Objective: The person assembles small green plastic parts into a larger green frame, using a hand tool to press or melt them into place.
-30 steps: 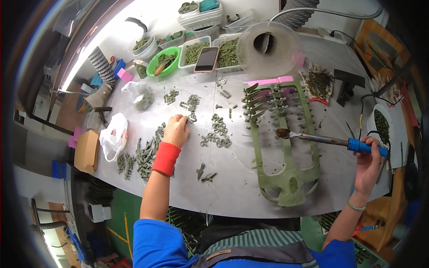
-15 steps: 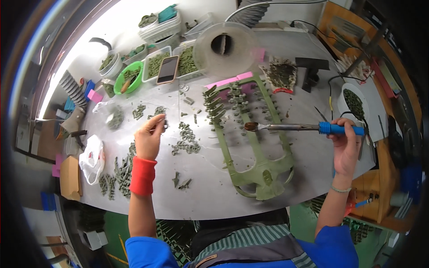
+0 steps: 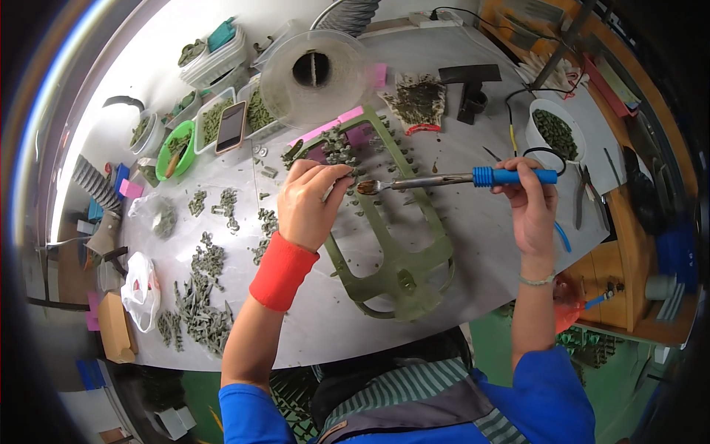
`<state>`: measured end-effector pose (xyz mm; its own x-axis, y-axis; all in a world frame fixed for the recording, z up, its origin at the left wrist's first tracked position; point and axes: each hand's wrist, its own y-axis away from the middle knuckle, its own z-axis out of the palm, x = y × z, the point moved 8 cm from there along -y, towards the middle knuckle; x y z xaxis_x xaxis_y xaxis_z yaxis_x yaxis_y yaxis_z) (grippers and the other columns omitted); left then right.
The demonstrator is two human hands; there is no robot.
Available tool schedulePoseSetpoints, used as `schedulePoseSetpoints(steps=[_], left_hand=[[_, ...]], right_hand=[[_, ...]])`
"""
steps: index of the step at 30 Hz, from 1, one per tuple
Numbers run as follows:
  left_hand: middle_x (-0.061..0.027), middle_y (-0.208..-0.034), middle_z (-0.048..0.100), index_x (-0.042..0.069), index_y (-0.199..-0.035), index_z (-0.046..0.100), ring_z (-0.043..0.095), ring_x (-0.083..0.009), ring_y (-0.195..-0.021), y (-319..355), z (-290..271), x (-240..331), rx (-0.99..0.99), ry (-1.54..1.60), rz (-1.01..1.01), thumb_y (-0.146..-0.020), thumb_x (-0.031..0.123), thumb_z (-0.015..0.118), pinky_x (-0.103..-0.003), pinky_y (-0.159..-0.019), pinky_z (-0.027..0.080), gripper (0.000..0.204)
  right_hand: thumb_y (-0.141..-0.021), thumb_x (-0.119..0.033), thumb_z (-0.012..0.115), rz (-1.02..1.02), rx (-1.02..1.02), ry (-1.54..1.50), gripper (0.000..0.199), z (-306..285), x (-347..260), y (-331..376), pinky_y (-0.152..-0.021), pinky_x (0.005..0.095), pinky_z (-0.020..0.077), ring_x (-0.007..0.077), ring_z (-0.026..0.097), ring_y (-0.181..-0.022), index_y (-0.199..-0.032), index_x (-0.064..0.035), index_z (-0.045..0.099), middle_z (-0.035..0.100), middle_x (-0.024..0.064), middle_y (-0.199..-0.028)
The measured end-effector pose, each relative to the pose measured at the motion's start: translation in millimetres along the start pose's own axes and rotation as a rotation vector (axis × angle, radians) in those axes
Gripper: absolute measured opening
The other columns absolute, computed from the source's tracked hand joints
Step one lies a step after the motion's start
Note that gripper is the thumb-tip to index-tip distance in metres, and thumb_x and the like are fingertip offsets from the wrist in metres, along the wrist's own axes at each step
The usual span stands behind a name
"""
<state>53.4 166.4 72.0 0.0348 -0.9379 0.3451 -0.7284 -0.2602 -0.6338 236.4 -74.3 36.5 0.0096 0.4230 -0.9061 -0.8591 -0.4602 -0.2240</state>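
Note:
My right hand [image 3: 529, 211] grips the blue handle of a soldering iron [image 3: 436, 180], held level and pointing left. Its broad, brown-stained tip sits beside the fingertips of my left hand [image 3: 307, 201]. The left thumb and fingers are pinched together; whatever is between them is too small to name. Under both hands lies a green openwork frame [image 3: 414, 285] with long bars and a solid near end. Small green parts [image 3: 338, 148] cluster along its far bars, and the left hand covers part of the left bar.
Loose green pieces [image 3: 207, 296] lie in piles on the grey table [image 3: 296, 344]. At the back stand tubs of green parts, a green bowl [image 3: 189, 153], a phone [image 3: 231, 126] and a clear round hood [image 3: 347, 85]. To the right are a white bowl [image 3: 536, 148], pliers [image 3: 582, 196] and a cord.
My left hand has moved right, over to the frame and next to the iron's tip. The right hand still holds the iron. The whole view has shifted, with the tabletop things now farther left.

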Motion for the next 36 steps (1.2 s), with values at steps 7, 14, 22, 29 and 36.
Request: schedulePoseSetpoints(steps=[7, 14, 22, 29, 36], left_hand=[[-0.0027, -0.078, 0.067, 0.008, -0.086, 0.071, 0.055, -0.0224, -0.080, -4, 23, -2, -0.076, -0.094, 0.101, -0.072, 0.008, 0.073, -0.033, -0.075, 0.046, 0.014], [-0.0036, -0.079, 0.067, 0.009, -0.086, 0.070, 0.055, -0.0234, -0.078, 6, 15, -15, -0.081, -0.096, 0.104, -0.069, 0.008, 0.073, -0.035, -0.074, 0.046, 0.017], [-0.0105, -0.089, 0.065, 0.005, -0.096, 0.066, 0.062, -0.0248, -0.075, 42, -53, -96, 0.070, 0.239, -0.393, -0.081, 0.007, 0.067, -0.033, -0.070, 0.050, 0.015], [-0.0128, -0.095, 0.060, 0.009, -0.103, 0.060, 0.061, -0.0317, -0.084, 199, -143, -195, -0.313, -0.710, -0.645, -0.075, 0.017, 0.072, -0.039, -0.073, 0.051, 0.032], [-0.0126, -0.075, 0.067, 0.001, -0.094, 0.068, 0.061, -0.0177, -0.064, 207, -132, -211, -0.257, -0.024, -0.992, -0.087, 0.026, 0.063, -0.027, -0.062, 0.047, 0.026]], right_hand=[[-0.093, -0.016, 0.055, 0.028, 0.006, -0.039, 0.020, -1, 17, -4, -0.071, 0.0291, 0.0529, 0.0165, 0.062, -0.075, -0.096, 0.0015, 0.062, 0.065, 0.0128, -0.092], [-0.093, -0.016, 0.053, -0.017, 0.016, 0.060, 0.020, -2, 6, -1, -0.069, 0.0292, 0.0527, 0.0164, 0.061, -0.077, -0.098, 0.0016, 0.061, 0.064, 0.0126, -0.094], [-0.093, -0.023, 0.056, 0.032, 0.025, 0.034, 0.018, -25, -11, 6, -0.066, 0.0246, 0.0417, 0.0123, 0.051, -0.085, -0.095, -0.0055, 0.058, 0.057, 0.0070, -0.095], [-0.093, -0.023, 0.053, 0.039, -0.050, 0.017, 0.017, -10, -14, 11, -0.067, 0.0238, 0.0411, 0.0114, 0.050, -0.086, -0.094, -0.0064, 0.057, 0.056, 0.0064, -0.096], [-0.094, -0.024, 0.052, 0.039, -0.032, 0.071, 0.017, -10, -18, 14, -0.066, 0.0224, 0.0401, 0.0099, 0.048, -0.084, -0.094, -0.0071, 0.056, 0.054, 0.0056, -0.097]])
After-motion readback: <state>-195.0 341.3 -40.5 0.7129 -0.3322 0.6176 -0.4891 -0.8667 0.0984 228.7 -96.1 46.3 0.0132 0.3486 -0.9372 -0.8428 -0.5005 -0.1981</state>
